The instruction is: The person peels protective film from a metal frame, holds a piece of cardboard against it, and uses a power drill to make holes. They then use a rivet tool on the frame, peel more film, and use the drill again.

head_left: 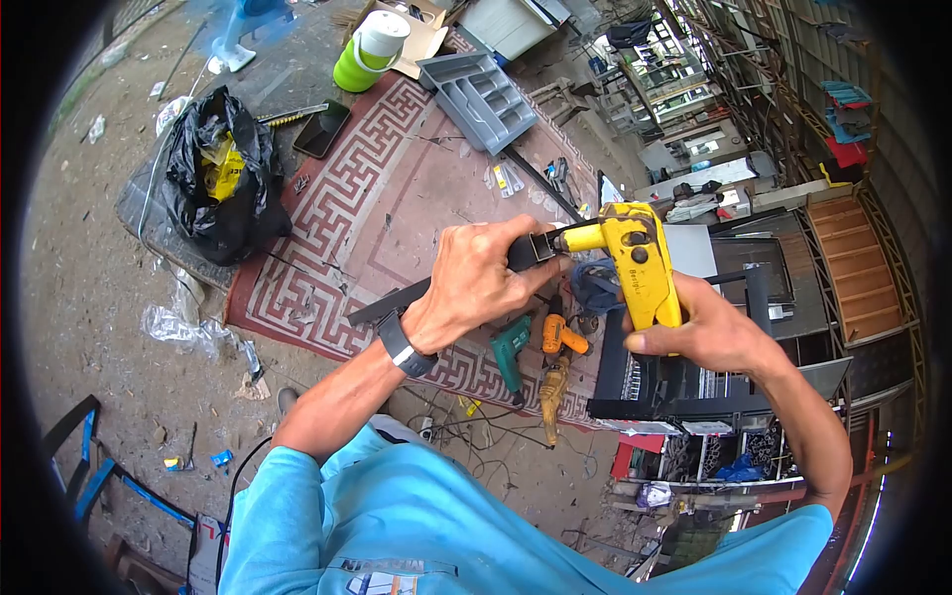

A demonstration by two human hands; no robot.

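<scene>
My left hand [481, 270], with a dark watch at its wrist, is wrapped round a long black metal bar [392, 300] near the bar's right end. My right hand [699, 322] grips the lower part of a yellow hand tool [645, 268] from its right side. The tool's yellow nose points left and meets the bar's end beside my left fingers. Below the hands, a green power drill [511, 357], an orange drill [563, 335] and a worn yellow tool [553, 397] lie on the patterned surface.
The red patterned surface [397, 188] holds a grey compartment tray [481, 99] and a green-and-white jug [372, 52]. A black plastic bag [223, 178] stands at the left. Black metal frames [684, 397] are at the right. Cables [486, 436] cross the ground below.
</scene>
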